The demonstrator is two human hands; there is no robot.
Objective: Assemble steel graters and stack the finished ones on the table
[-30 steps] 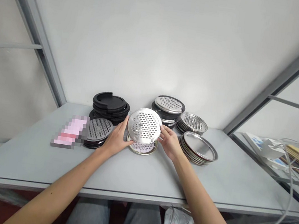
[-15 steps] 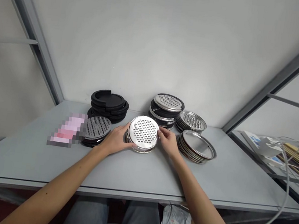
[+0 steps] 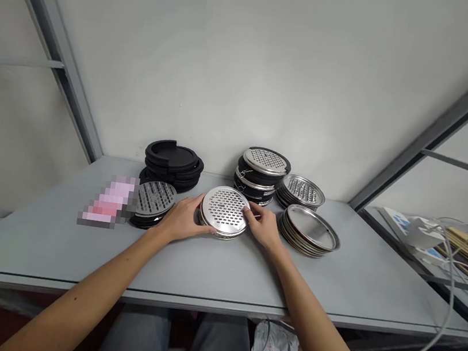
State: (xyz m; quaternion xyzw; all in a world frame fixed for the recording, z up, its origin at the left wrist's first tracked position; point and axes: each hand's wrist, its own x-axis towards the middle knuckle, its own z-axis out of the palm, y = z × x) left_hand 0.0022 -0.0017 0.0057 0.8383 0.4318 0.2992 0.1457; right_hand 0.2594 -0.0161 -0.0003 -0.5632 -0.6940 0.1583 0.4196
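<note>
A round metal grater plate [image 3: 226, 209] with rows of slots lies atop a low stack in front of me. My left hand [image 3: 184, 221] curves around the left side, its thumb along the front rim. On the right rim, my right hand [image 3: 262, 224] pinches with its thumb on the upper face and its fingers partly hidden. Just left of my left hand is another stack of dark-looking grater plates [image 3: 156, 198]. Smooth round metal plates [image 3: 312, 227] are stacked to the right of my right hand.
Black ring-shaped holders [image 3: 173, 158] are piled at the back left. Behind my hands stands a taller stack of black holders and grater plates [image 3: 265, 161], beside more grater plates [image 3: 302, 191]. A pixelated pink item [image 3: 112, 200] lies left. White cables [image 3: 449, 299] hang at the right.
The top grater plate has gone down and lies flatter on its stack. My right thumb has shifted from its edge onto its face. The view has moved slightly.
</note>
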